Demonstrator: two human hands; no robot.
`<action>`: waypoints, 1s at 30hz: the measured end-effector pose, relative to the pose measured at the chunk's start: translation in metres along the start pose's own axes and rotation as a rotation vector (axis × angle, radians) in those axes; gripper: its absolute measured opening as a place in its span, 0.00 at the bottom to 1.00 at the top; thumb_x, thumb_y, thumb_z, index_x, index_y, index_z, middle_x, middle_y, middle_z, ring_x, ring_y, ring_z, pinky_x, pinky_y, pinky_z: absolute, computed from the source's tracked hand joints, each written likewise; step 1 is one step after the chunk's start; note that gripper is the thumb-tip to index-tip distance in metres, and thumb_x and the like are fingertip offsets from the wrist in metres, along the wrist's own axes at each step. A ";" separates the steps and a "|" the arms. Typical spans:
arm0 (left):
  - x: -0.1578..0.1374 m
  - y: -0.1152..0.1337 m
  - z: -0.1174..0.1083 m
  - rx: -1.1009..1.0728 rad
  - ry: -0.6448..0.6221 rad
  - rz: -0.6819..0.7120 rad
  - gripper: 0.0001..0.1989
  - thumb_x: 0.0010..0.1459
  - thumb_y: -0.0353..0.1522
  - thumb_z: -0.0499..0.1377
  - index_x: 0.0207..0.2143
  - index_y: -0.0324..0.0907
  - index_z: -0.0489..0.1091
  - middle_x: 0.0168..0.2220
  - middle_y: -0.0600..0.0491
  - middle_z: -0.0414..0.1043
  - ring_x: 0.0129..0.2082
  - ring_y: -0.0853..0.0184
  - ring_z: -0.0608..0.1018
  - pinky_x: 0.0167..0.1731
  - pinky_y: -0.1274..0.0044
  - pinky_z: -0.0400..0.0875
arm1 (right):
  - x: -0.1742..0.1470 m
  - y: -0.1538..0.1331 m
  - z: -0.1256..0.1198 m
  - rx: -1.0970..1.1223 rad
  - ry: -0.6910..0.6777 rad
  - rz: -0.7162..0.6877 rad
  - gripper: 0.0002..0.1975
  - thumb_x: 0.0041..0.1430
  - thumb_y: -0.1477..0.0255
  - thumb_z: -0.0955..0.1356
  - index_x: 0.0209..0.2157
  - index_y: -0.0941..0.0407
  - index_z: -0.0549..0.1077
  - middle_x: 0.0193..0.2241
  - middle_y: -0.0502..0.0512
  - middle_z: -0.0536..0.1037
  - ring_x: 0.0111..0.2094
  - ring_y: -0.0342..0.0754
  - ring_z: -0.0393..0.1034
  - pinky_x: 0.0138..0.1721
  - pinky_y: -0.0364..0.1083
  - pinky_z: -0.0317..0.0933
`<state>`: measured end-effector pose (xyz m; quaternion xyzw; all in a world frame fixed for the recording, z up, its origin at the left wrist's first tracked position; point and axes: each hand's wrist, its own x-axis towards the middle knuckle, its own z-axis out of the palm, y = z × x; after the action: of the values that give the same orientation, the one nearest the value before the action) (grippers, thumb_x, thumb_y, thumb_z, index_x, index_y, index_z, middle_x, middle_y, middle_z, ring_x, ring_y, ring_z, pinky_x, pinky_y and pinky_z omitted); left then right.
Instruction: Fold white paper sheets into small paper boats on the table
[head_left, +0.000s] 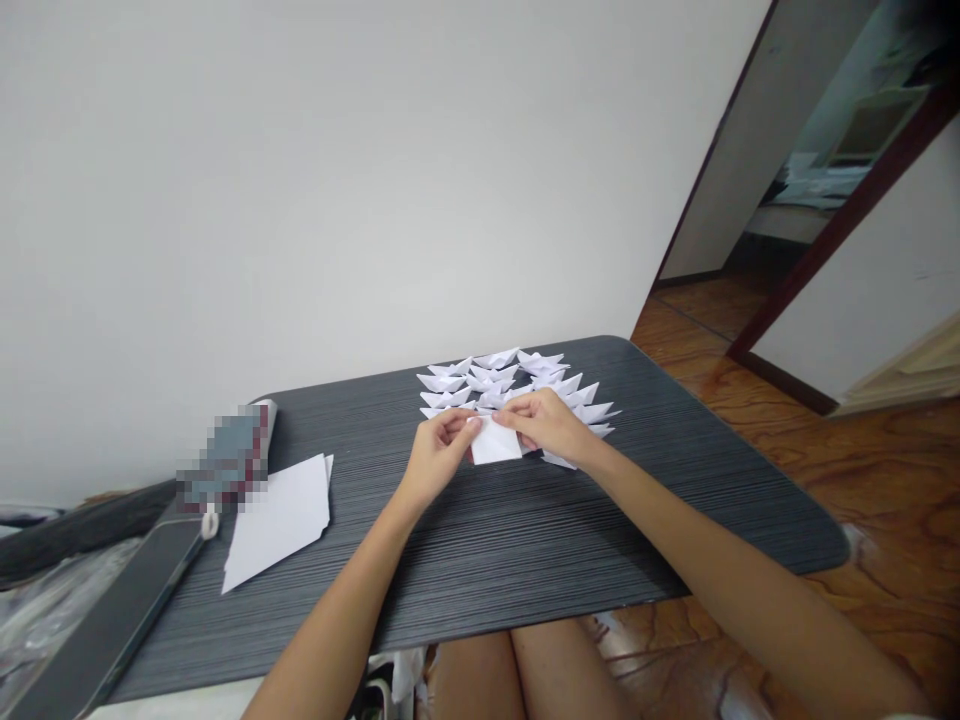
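Note:
A small piece of folded white paper (496, 442) is held up between my two hands, above the dark table. My left hand (444, 445) pinches its upper left corner with thumb and fingers. At the top right, my right hand (546, 424) grips the same paper, thumb in front and fingers behind. Just beyond the hands, several white folded paper boats (491, 378) stand in rows, some partly hidden behind my hands and the paper.
A stack of white paper sheets (281, 515) lies on the left of the dark table (480, 560). Behind it is a blurred-out item (225, 460), with a white cable end (210, 522) near it. A white wall (337, 200) rises behind the table; a doorway opens at right.

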<state>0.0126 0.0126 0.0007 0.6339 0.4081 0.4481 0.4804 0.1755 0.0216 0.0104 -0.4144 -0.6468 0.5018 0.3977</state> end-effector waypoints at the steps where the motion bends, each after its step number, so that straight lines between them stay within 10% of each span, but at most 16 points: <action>1: 0.000 0.000 0.002 -0.047 -0.043 -0.023 0.12 0.49 0.37 0.56 0.29 0.35 0.67 0.20 0.53 0.70 0.18 0.72 0.71 0.17 0.82 0.64 | 0.000 0.000 0.001 0.020 0.049 0.000 0.16 0.47 0.63 0.65 0.18 0.62 0.68 0.09 0.45 0.60 0.11 0.34 0.51 0.11 0.37 0.43; 5: -0.002 0.000 0.007 -0.162 -0.173 -0.120 0.14 0.51 0.39 0.54 0.27 0.34 0.64 0.19 0.50 0.71 0.17 0.68 0.74 0.14 0.82 0.63 | 0.001 0.000 0.007 0.084 0.177 -0.024 0.15 0.46 0.63 0.66 0.22 0.62 0.71 0.10 0.46 0.63 0.12 0.35 0.50 0.12 0.37 0.45; 14: 0.001 0.002 -0.006 -0.115 -0.016 -0.079 0.17 0.53 0.41 0.51 0.22 0.35 0.63 0.14 0.52 0.69 0.12 0.70 0.71 0.10 0.83 0.58 | 0.006 0.012 0.002 0.102 0.266 -0.047 0.13 0.47 0.65 0.65 0.24 0.62 0.71 0.09 0.46 0.64 0.10 0.37 0.54 0.12 0.38 0.46; 30: 0.002 -0.005 -0.014 0.418 0.302 0.140 0.13 0.51 0.38 0.54 0.24 0.37 0.68 0.11 0.59 0.61 0.11 0.75 0.62 0.13 0.83 0.54 | -0.004 -0.001 0.023 0.221 -0.109 0.125 0.10 0.47 0.69 0.65 0.19 0.61 0.65 0.12 0.48 0.69 0.08 0.33 0.54 0.09 0.34 0.41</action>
<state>-0.0008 0.0193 -0.0023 0.6721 0.5139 0.4757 0.2406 0.1555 0.0106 0.0067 -0.3796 -0.5814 0.6154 0.3732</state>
